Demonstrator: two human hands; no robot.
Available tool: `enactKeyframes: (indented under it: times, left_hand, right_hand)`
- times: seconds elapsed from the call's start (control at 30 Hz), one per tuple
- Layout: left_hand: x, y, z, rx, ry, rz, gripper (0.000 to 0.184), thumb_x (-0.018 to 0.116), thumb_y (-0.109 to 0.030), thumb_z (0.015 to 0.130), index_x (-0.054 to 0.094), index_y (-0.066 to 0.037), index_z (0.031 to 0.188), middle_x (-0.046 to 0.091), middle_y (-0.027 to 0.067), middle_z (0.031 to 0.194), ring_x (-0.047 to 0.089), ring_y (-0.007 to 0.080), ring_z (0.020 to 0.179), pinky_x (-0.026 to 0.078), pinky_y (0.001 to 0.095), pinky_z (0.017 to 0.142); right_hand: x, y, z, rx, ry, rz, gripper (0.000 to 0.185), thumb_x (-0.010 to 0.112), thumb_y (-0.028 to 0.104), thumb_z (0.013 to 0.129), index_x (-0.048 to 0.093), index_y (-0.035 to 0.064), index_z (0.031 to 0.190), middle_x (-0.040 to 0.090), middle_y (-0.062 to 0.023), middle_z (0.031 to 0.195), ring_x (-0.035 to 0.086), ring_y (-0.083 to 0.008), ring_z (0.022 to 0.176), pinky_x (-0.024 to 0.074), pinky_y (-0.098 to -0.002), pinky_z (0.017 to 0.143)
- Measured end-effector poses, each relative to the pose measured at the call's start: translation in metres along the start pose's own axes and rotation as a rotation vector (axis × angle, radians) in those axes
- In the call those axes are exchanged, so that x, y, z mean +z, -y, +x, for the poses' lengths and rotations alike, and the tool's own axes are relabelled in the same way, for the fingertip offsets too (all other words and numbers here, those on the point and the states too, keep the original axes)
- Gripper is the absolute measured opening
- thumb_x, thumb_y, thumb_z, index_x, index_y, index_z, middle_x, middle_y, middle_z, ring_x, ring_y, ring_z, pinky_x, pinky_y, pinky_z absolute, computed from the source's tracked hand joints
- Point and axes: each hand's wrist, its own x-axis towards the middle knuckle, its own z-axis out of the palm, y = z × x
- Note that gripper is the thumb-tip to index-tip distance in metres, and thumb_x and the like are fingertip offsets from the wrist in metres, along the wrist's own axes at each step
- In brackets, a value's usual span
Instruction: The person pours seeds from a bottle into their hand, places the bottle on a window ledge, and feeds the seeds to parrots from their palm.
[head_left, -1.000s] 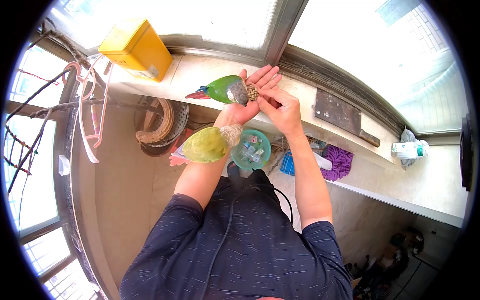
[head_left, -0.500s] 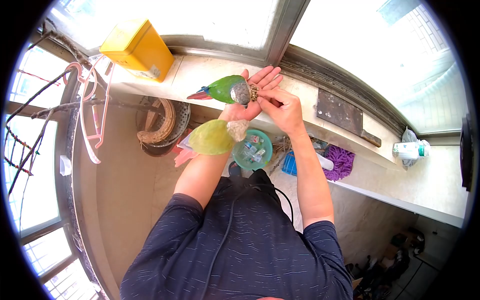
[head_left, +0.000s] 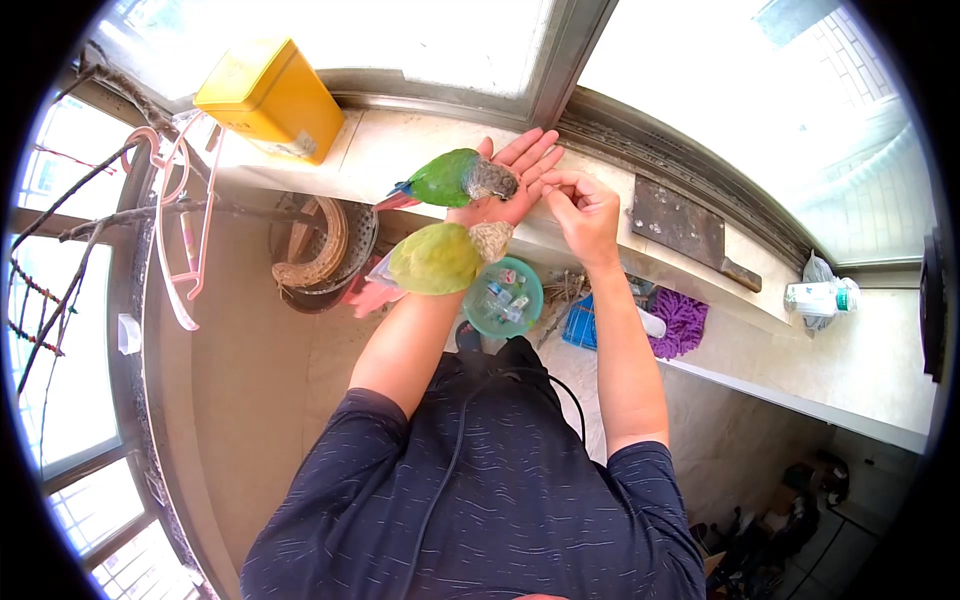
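Observation:
My left hand is held palm up with its fingers stretched out. A green parrot with a grey head perches at that hand, its head bent down over the palm. Behind it, a yellow-green parrot with a pale head stands on my left forearm near the wrist, facing the hand. Whatever lies in the palm under the beak is mostly hidden. My right hand is just right of the left fingers, its thumb and fingers pinched together. I cannot make out whether anything is between them.
On the window ledge stand a yellow tin, a cleaver and a plastic bottle. Below are a green basin holding small items and a purple mop head. Branches and a pink hanger are at left.
My right hand has drawn back to the right from the left palm. The green parrot's head dips lower over the palm; the yellow-green parrot has shifted forward toward the hand.

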Motion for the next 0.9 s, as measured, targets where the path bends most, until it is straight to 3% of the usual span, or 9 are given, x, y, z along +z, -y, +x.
enactKeyframes:
  times: [0.27,0.37,0.47,0.67,0.9]
  left_hand:
    - [0.0,-0.001,0.0,-0.022,0.056,0.074,0.068,0.043,-0.04,0.106,0.028,0.006,0.154,0.023,0.0226,0.164,0.02,0.0365,0.153,0.018,0.0481,0.126]
    - [0.008,0.003,0.0,0.008,-0.058,0.106,0.069,0.038,-0.045,0.107,0.029,0.005,0.154,0.026,0.0226,0.163,0.024,0.0359,0.151,0.02,0.0489,0.125]
    - [0.01,0.001,0.0,-0.023,-0.055,0.029,0.07,0.037,-0.046,0.107,0.029,0.005,0.154,0.026,0.0226,0.163,0.024,0.0357,0.151,0.021,0.0488,0.124]
    - [0.007,0.005,-0.003,0.007,0.038,0.1,0.068,0.042,-0.041,0.107,0.027,0.005,0.154,0.024,0.0228,0.164,0.02,0.0359,0.153,0.021,0.0482,0.125]
    - [0.007,0.004,0.002,0.015,-0.035,0.116,0.072,0.042,-0.048,0.106,0.03,0.006,0.153,0.027,0.0239,0.162,0.024,0.0361,0.151,0.022,0.0486,0.125]
  right_hand:
    - [0.009,-0.006,0.0,-0.127,0.07,-0.189,0.011,0.072,-0.002,0.088,0.075,0.0001,0.097,0.058,0.0077,0.067,0.042,0.0008,0.059,0.0322,-0.0194,0.051]
    - [-0.006,-0.002,0.004,0.036,-0.026,0.0,0.011,0.07,-0.003,0.09,0.075,-0.0005,0.1,0.057,0.0074,0.067,0.042,0.0003,0.058,0.0331,-0.0194,0.052]
    - [-0.009,0.006,0.004,0.09,-0.046,0.145,0.013,0.067,-0.003,0.092,0.074,-0.0018,0.102,0.059,0.0059,0.068,0.047,-0.0002,0.059,0.0362,-0.0188,0.053]
    - [-0.002,0.002,0.0,-0.004,0.009,0.043,0.013,0.066,-0.002,0.093,0.073,-0.0027,0.103,0.064,0.0031,0.071,0.054,-0.0008,0.062,0.0407,-0.0191,0.055]
    - [-0.011,0.0,0.003,0.084,-0.022,0.208,0.015,0.063,0.006,0.098,0.074,-0.0014,0.104,0.06,0.0029,0.069,0.049,-0.0023,0.056,0.0383,-0.0206,0.047]
